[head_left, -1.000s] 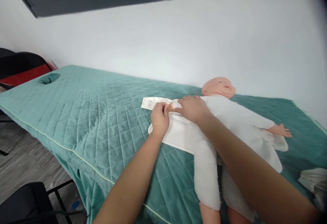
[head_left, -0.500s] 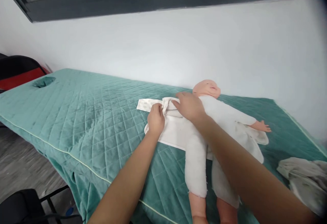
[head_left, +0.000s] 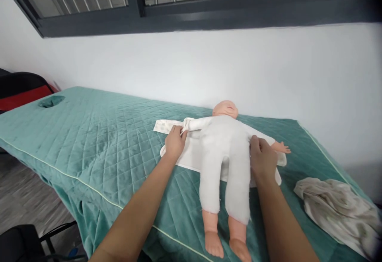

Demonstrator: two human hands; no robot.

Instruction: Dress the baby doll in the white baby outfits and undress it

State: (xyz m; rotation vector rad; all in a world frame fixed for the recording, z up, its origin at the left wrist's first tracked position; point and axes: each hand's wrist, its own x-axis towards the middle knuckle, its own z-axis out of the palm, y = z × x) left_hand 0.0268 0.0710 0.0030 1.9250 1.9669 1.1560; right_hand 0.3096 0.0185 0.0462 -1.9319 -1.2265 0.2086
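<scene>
A baby doll (head_left: 225, 138) with a white cloth body lies on its back, feet towards me. Beneath its torso is spread a pale baby shirt (head_left: 191, 156), one patterned sleeve (head_left: 165, 126) stretched out to the left around the end of the doll's arm. My left hand (head_left: 175, 141) pinches this sleeve near its opening. At the doll's other side, below its outstretched arm, my right hand (head_left: 263, 157) has its fingers curled in against the body and shirt. What those fingers grip is hidden.
The doll lies on a bed with a green quilted cover (head_left: 98, 146), which has a hole (head_left: 51, 101) at its far left end. Crumpled pale cloth (head_left: 337, 210) lies on the right. A white wall (head_left: 167, 67) runs behind; black chairs (head_left: 19, 242) stand at the left.
My right hand has moved from the doll's sleeved arm across to its other side. My left hand still pinches the sleeve. The view has shifted, showing more of the doll's legs.
</scene>
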